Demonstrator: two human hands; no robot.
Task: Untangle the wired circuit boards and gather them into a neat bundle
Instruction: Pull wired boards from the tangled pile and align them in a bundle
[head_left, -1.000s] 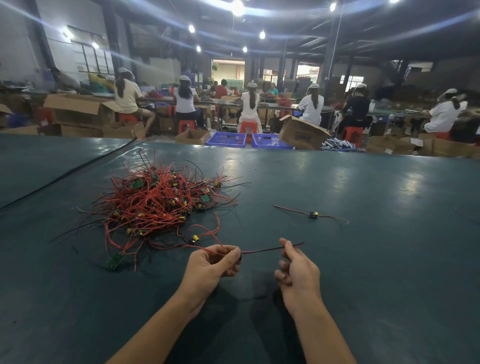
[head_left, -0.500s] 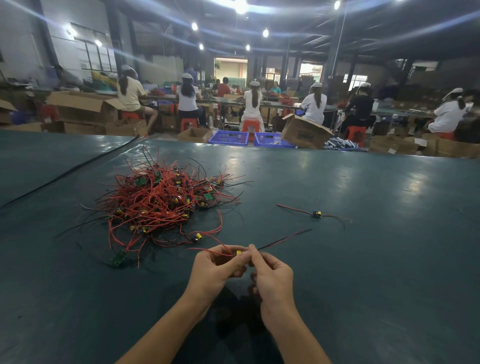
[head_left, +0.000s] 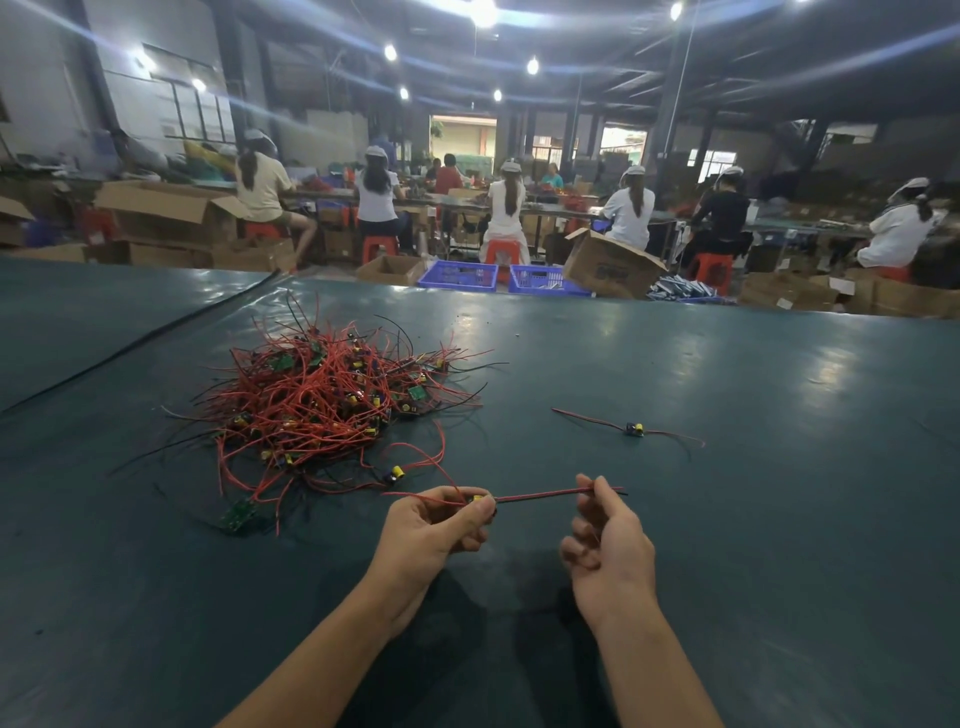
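Now my left hand (head_left: 434, 535) pinches one yellow-capped board (head_left: 477, 500), my right hand (head_left: 610, 540) its taut red-black lead (head_left: 540, 493); one tangled red pile (head_left: 332, 400), one lone board (head_left: 634, 429) lie beyond.

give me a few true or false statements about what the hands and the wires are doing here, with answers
1. The left hand holds a small board with a yellow part on it. True.
2. The right hand pinches the wire that runs out from that small board. True.
3. The tangled pile is mostly blue wire. False: it is mostly red wire, with some black strands and green boards in it.
4. The tangled pile lies to the right of both hands. False: it lies to their left and farther away.
5. A lone wired board lies on the table, apart from the tangled pile. True.
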